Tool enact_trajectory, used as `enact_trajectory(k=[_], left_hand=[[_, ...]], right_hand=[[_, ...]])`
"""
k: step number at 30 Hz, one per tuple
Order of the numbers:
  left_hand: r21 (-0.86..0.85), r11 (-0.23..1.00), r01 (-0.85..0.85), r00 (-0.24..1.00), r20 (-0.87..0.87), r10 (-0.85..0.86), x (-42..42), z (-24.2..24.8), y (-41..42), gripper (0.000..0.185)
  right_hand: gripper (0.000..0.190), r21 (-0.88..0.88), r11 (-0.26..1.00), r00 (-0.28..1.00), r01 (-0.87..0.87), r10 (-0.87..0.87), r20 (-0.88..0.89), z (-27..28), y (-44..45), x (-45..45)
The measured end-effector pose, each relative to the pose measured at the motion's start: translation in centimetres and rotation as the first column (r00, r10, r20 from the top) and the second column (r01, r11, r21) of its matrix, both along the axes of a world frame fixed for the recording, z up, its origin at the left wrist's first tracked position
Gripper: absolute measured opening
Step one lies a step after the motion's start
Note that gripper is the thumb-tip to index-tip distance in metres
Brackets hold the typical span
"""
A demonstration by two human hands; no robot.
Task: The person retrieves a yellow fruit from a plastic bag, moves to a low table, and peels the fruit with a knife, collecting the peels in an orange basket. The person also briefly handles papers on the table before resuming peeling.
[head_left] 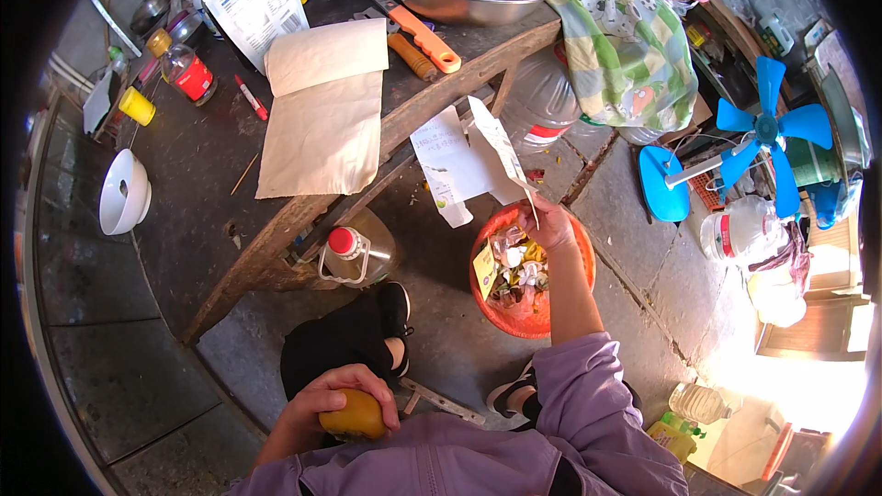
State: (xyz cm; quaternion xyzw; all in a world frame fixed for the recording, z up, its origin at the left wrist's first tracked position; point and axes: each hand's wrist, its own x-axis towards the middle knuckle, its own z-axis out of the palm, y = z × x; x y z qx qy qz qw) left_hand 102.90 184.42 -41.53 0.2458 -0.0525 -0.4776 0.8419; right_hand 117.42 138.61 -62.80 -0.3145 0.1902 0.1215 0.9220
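My left hand (313, 396) is curled around an orange-yellow fruit (354, 415), perhaps a persimmon, close to my body. My right hand (553, 226) reaches forward and pinches the edge of a torn, unfolded sheet of white paper or thin card (458, 162), which bears writing. Part of the sheet folds upward near my fingers. Below my right hand and forearm stands a round red plastic basket (584, 248). Peelings, crumpled tissue and wrappers (529, 274) lie in it, with a yellow card (485, 270) along its left side.
A dark wooden table (193, 220) holds brown paper (324, 131), an orange-handled knife (424, 38), a white bowl (124, 191) and steel basins (468, 3). A red-capped jug (358, 248) stands beneath its edge. At right are a blue fan (766, 127) and plastic bottles.
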Motion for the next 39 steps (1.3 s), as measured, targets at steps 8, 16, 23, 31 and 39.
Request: enact_trajectory(k=[8, 16, 23, 31, 39], left_hand=[[-0.012, 1.000, 0.000, 1.000, 0.006, 0.000, 0.0, -0.2, -0.1, 0.045], [0.039, 0.999, 0.012, 1.000, -0.021, -0.011, 0.1, 0.1, 0.1, 0.044], [0.047, 0.999, -0.004, 0.999, -0.048, 0.006, 0.0, 0.6, 0.6, 0.046], [0.136, 0.990, -0.040, 0.996, -0.077, 0.051, 0.0, 1.4, 1.4, 0.043], [-0.003, 1.000, -0.002, 0.998, -0.056, 0.002, 0.4, 0.6, 1.6, 0.046]], right_hand=[[0.021, -0.010, 0.997, 0.993, 0.083, -0.083, -0.084, -0.9, 0.3, 0.0], [0.023, -0.002, 1.000, 1.000, 0.024, -0.024, -0.012, -0.2, 0.4, 0.4], [0.029, -0.202, 0.975, 0.993, 0.089, -0.104, -0.063, 1.3, 4.4, 5.1], [0.020, -0.400, 0.906, 0.984, 0.136, -0.169, -0.048, -0.9, 4.4, 2.2], [0.017, -0.474, 0.867, 0.977, 0.153, -0.205, -0.059, -0.3, 0.2, 0.5]])
